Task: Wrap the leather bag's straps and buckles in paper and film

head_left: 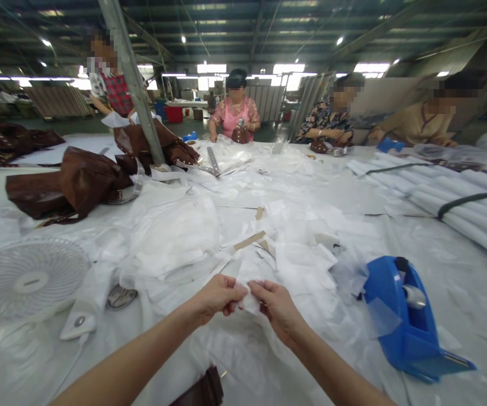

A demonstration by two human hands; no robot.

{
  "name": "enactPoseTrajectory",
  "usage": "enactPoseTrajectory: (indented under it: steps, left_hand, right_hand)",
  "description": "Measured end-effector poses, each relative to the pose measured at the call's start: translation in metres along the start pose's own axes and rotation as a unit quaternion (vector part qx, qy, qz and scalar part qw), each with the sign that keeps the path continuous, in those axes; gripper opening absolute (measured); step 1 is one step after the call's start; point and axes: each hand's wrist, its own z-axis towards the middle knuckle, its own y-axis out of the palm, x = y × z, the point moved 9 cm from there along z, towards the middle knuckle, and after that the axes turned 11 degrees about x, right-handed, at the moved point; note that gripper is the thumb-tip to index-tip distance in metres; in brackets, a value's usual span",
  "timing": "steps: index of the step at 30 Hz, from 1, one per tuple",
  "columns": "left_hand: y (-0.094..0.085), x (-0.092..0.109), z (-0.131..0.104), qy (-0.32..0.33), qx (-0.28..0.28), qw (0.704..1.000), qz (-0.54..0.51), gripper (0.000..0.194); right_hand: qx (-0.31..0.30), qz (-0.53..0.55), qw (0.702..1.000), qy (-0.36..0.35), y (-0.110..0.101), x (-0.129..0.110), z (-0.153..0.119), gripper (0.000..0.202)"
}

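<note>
My left hand [216, 296] and my right hand [277, 307] meet at the middle of the view, thumbs and fingers pinched together. Between them is a thin white sheet [249, 270], gripped from both sides; whether it is paper or soft plastic I cannot tell. More loose white sheets [305, 265] lie around and beyond my fingers. Several brown cardboard strips [249, 241] rest just past my hands. Below my wrists, at the bottom edge, a dark brown strap with a metal prong [203, 388] is partly cut off by the frame.
A blue tape dispenser [412, 338] stands to the right, a white fan [32, 282] to the left. Brown leather bags [87, 183] lie beside a metal post [136, 79]. Bundled white rolls [459, 192] are at far right. Several co-workers sit or stand across the table.
</note>
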Motion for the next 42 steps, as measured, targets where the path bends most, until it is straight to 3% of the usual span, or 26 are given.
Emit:
enactPoseTrajectory:
  steps: [5, 14, 20, 26, 30, 32, 36, 39, 42]
  left_hand:
    - [0.004, 0.005, -0.023, 0.05, 0.034, 0.996, 0.064, 0.035]
    - [0.019, 0.021, -0.07, 0.155, 0.087, 0.977, 0.12, 0.037]
    - [0.021, 0.019, -0.097, 0.135, 0.069, 0.987, 0.053, 0.029]
    - [0.026, 0.014, -0.115, 0.163, 0.072, 0.976, 0.127, 0.044]
    - [0.032, 0.014, -0.125, 0.175, 0.035, 0.966, 0.188, 0.042]
    - [0.023, 0.015, -0.126, 0.184, 0.055, 0.95, 0.248, 0.044]
    - [-0.01, 0.0, -0.119, 0.154, 0.116, 0.884, 0.426, 0.048]
    - [-0.024, -0.024, -0.112, 0.099, 0.077, 0.864, 0.487, 0.047]
    - [-0.019, -0.04, -0.106, 0.063, 0.009, 0.877, 0.475, 0.042]
  right_hand:
    - [0.058, -0.001, 0.997, -0.053, -0.01, -0.009, -0.022, 0.039]
    - [0.043, 0.085, 0.993, 0.067, 0.001, 0.006, -0.091, 0.037]
    - [0.026, 0.142, 0.988, 0.053, 0.004, 0.011, -0.115, 0.026]
    - [0.053, 0.179, 0.978, 0.091, 0.003, 0.031, -0.132, 0.024]
    - [0.05, 0.202, 0.975, 0.073, 0.0, 0.037, -0.136, 0.018]
    - [0.058, 0.215, 0.972, 0.075, -0.006, 0.042, -0.136, 0.018]
    - [0.098, 0.23, 0.963, 0.098, -0.023, 0.059, -0.136, 0.017]
    - [0.125, 0.241, 0.958, 0.097, -0.032, 0.069, -0.135, 0.019]
    - [0.149, 0.259, 0.949, 0.098, -0.038, 0.076, -0.134, 0.024]
